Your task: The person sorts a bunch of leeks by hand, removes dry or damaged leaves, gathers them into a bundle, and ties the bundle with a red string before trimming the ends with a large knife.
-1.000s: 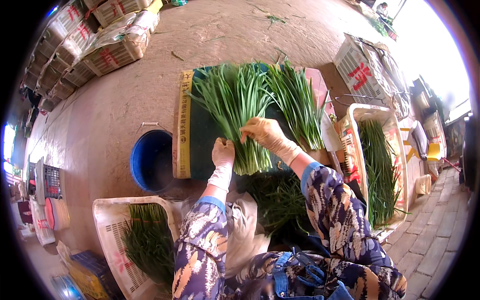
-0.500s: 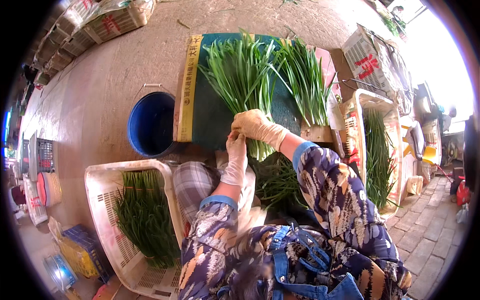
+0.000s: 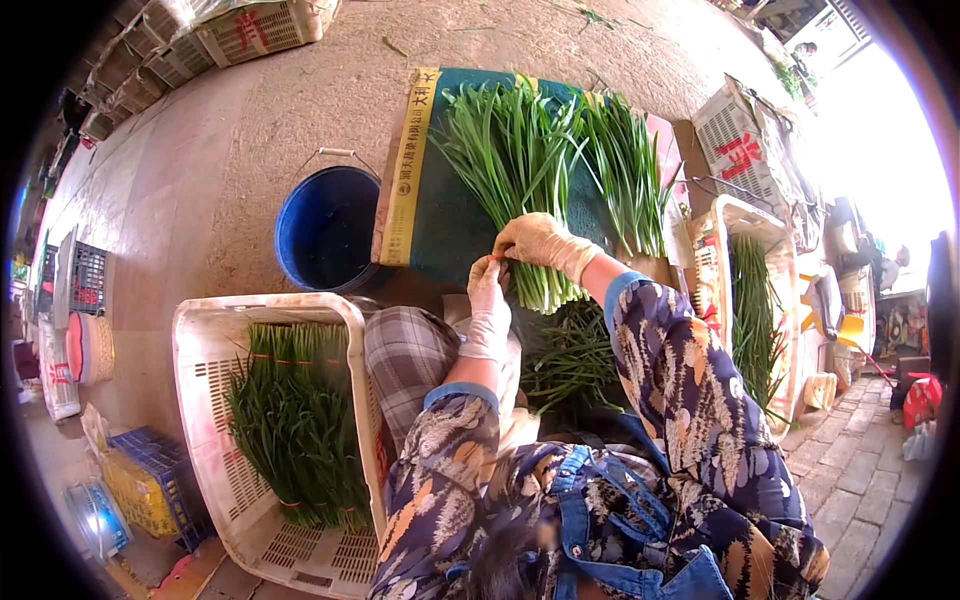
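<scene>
A loose bunch of garlic chives (image 3: 520, 160) lies on the low green-topped stand (image 3: 450, 220), leaves fanned away and pale stem ends toward me. Both my hands wear thin whitish gloves. My right hand (image 3: 540, 245) rests over the stems, its fingertips pinched together at their left side. My left hand (image 3: 488, 305) is closed there too, fingertips meeting the right ones. A bit of thin orange band (image 3: 499, 256) shows between the two hands; how far it goes round the stems is hidden. A second bunch of chives (image 3: 627, 175) lies to the right.
A blue bucket (image 3: 325, 235) stands left of the stand. The white crate (image 3: 195, 400) at lower left holds banded chives (image 3: 300, 430). Another crate (image 3: 712, 270) on the right holds more chives (image 3: 752, 320). Loose greens (image 3: 570, 360) lie by my lap. Crates (image 3: 260, 35) line the far left.
The view has shifted a little, so the stand and bucket appear farther right. My hands stay together at the stems, and the orange band now shows between my fingertips.
</scene>
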A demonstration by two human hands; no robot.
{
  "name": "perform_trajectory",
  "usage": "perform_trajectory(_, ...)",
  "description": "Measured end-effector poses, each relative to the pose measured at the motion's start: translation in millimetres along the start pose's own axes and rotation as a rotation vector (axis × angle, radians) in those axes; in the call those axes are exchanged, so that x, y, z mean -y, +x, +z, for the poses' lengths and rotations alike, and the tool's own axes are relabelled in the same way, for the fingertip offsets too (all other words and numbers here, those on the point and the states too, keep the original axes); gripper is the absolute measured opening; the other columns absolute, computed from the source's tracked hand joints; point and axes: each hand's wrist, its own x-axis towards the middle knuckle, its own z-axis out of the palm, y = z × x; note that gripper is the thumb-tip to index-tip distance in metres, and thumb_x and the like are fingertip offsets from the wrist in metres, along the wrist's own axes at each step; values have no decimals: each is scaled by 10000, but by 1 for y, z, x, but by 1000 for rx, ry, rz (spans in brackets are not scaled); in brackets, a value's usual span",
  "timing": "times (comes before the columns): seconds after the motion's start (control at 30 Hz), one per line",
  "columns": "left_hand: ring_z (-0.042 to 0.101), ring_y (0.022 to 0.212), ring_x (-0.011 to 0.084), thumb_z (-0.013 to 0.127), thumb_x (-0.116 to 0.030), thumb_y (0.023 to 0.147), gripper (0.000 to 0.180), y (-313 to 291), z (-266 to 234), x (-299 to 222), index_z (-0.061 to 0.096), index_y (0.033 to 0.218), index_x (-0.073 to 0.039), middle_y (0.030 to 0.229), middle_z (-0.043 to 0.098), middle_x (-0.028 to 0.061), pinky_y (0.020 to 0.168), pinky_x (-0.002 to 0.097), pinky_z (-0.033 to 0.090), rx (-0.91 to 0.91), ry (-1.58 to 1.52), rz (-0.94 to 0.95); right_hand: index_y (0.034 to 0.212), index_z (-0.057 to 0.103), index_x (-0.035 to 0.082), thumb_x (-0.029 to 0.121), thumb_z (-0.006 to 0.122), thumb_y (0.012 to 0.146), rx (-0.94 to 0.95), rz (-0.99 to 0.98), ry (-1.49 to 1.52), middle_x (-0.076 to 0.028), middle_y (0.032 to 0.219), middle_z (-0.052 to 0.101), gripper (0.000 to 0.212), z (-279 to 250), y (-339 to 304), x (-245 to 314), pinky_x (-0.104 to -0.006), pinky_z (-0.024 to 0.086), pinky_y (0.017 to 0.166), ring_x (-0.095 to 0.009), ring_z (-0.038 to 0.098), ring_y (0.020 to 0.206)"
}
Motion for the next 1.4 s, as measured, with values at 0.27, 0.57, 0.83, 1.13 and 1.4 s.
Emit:
perform_trajectory(0.27, 436, 667, 46, 620, -136, 922, 38, -15, 8, -2, 616, 959, -129, 788, 525, -71, 624, 211, 405, 136, 79, 173, 893, 720, 193, 494, 617, 838, -15, -73, -274, -64, 889, 683, 323, 2, -10, -9, -434, 531, 735, -291, 663, 882)
perform_trajectory(0.57, 564, 833, 82, 613, -46, 943, 58, 21, -17, 29, 612, 998, -31, 888, 615, -11, 808, 224, 462, 220, 451, 473, 999, 747, 258, 248, 627, 794, 27, 15, -341, -56, 938, 723, 238, 15, -1, 3, -409, 540, 774, -280, 685, 899)
perform_trajectory(0.83, 576, 838, 76, 619, -5, 919, 76, 6, -1, 17, 609, 988, -36, 872, 626, 0, 799, 228, 475, 126, 575, 518, 912, 740, 187, 274, 609, 808, -142, 44, -298, -64, 892, 712, 189, 28, -9, -2, -426, 536, 754, -284, 681, 890)
perform_trajectory(1.13, 593, 703, 231, 643, -25, 855, 113, -31, 35, -21, 580, 929, -83, 792, 593, 96, 677, 330, 500, 40, 827, 850, 1034, 700, 180, 382, 577, 893, 10, 358, -284, -92, 1039, 696, 275, -6, -21, 32, -668, 534, 717, -350, 683, 953)
perform_trajectory(1.4, 632, 904, 144, 584, -89, 961, 453, -13, 20, 0, 430, 1380, -11, 974, 661, 96, 841, 287, 520, 230, 212, 404, 861, 696, 116, 334, 622, 858, -416, 88, -43, -82, 822, 671, 230, 23, -23, -11, -428, 508, 651, -301, 660, 811)
